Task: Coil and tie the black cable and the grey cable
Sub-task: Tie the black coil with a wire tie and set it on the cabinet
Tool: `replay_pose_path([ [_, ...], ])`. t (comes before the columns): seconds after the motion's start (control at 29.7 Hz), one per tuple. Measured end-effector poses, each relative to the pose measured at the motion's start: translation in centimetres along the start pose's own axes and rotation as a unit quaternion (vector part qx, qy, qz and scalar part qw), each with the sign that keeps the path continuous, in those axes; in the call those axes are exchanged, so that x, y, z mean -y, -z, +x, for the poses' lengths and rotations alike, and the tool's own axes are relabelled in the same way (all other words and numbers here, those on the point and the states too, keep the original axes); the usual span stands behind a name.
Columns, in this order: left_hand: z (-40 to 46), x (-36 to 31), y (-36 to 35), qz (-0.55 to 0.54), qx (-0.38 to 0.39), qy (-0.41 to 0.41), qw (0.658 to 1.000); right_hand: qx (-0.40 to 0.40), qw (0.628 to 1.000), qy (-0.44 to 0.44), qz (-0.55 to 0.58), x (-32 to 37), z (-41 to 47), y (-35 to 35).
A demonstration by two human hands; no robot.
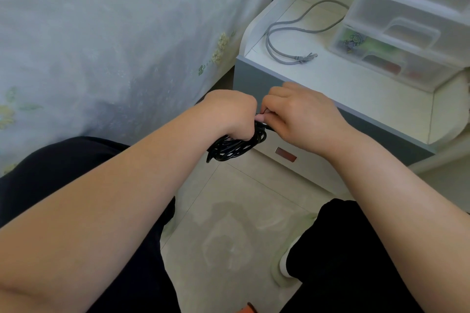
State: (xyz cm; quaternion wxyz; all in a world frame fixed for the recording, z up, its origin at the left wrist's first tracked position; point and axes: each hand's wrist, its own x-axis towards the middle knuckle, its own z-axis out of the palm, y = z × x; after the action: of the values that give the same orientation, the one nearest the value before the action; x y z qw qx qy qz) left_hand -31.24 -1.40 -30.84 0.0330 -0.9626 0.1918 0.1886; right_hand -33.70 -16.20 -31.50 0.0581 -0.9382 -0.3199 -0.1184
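In front of the white bedside table (pixel 361 89), the left hand (pixel 229 114) grips the coiled black cable (pixel 234 146) so it stays bundled while the right hand (pixel 297 117) pinches its end, probably for tying; the loose thin grey cable (pixel 284 33) lies on that table.

Bedroom: bed (pixel 101 33), nightstand (pixel 356 89)

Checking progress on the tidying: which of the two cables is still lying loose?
The grey cable, sprawled uncoiled and untouched on the white bedside table. The black cable is bundled in coils, gripped by the left hand and right hand.
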Motion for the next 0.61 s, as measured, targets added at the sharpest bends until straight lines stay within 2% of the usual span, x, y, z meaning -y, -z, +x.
replay_pose_path([
  [0.1, -0.1, -0.2, -0.2, 0.017, -0.042, 0.006, 0.999, 0.031, 0.989, -0.091, 0.111, 0.5, 0.0, -0.3],
  [0.17, -0.1, -0.4, -0.2, 0.023, -0.073, 0.016, 0.997, 0.057, 0.953, -0.203, 0.219, 0.6, 0.3, -0.2],
  [0.24, -0.1, -0.7, -0.2, 0.032, -0.102, 0.027, 0.994, 0.048, 0.906, -0.291, 0.305, 0.5, 0.5, -0.2],
  [0.3, -0.1, -1.2, -0.4, 0.041, -0.120, 0.039, 0.991, 0.039, 0.876, -0.348, 0.332, 0.8, 0.8, -0.2],
  [0.4, 0.1, -2.0, -0.9, 0.044, -0.137, 0.056, 0.988, 0.049, 0.877, -0.386, 0.283, 1.5, 1.0, -0.2],
  [0.44, 0.2, -2.2, -1.1, 0.042, -0.145, 0.062, 0.987, 0.043, 0.858, -0.408, 0.309, 1.7, 1.0, -0.2],
  [0.47, 0.2, -2.3, -1.1, 0.039, -0.154, 0.068, 0.985, 0.032, 0.813, -0.444, 0.376, 1.7, 1.0, -0.2],
  [0.5, 0.3, -2.3, -1.2, 0.038, -0.166, 0.073, 0.983, 0.026, 0.741, -0.486, 0.463, 1.7, 0.9, -0.3],
  [0.57, 0.4, -2.3, -1.2, 0.039, -0.191, 0.070, 0.978, 0.038, 0.573, -0.539, 0.617, 1.7, 0.7, -0.7],
  [0.61, 0.4, -2.3, -1.2, 0.036, -0.198, 0.064, 0.977, 0.041, 0.523, -0.544, 0.655, 1.8, 0.5, -0.9],
])
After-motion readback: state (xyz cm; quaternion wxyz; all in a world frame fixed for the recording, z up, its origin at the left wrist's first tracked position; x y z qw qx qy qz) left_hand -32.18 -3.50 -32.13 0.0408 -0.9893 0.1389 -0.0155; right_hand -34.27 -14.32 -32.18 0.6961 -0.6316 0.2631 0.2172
